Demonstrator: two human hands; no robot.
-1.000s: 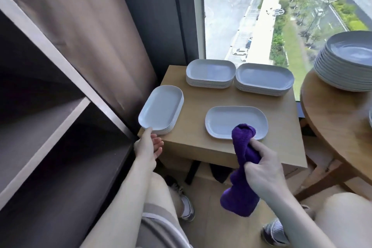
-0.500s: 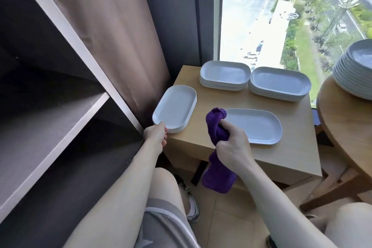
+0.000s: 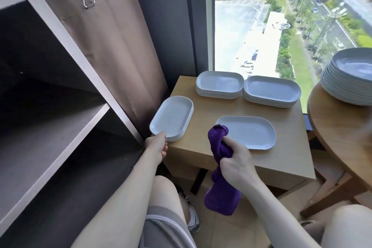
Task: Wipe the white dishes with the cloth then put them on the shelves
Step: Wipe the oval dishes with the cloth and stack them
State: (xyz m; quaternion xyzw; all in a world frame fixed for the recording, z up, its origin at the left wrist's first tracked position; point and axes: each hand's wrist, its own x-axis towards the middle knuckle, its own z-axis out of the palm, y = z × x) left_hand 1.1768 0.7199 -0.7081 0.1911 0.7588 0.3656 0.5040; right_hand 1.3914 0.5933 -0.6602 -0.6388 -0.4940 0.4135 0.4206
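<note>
- The right hand was closed in a fist round the purple cloth. The cloth hung bunched below the table's near edge, and its top end poked up over the near-left corner of the single dish.
- The left hand had its fingers curled on the near rim of the left stack, which overhung the near-left corner of the table. Whether it held only the top dish or more could not be told.
- The step looked like drawing one dish off that stack for wiping. It was best lifted straight up and kept level, because a sideways pull could drag the overhanging pile off the corner.
- The cloth probably wanted shaking out of its bunch first, so that a flat pad would cover the dish's whole face and rim.
- The single dish lay flat by the middle of the near edge, close enough to wipe in place.
- Two more stacks sat side by side along the far edge, against the window.
- The shelves stood open just left of the table, within the left arm's reach.
</note>
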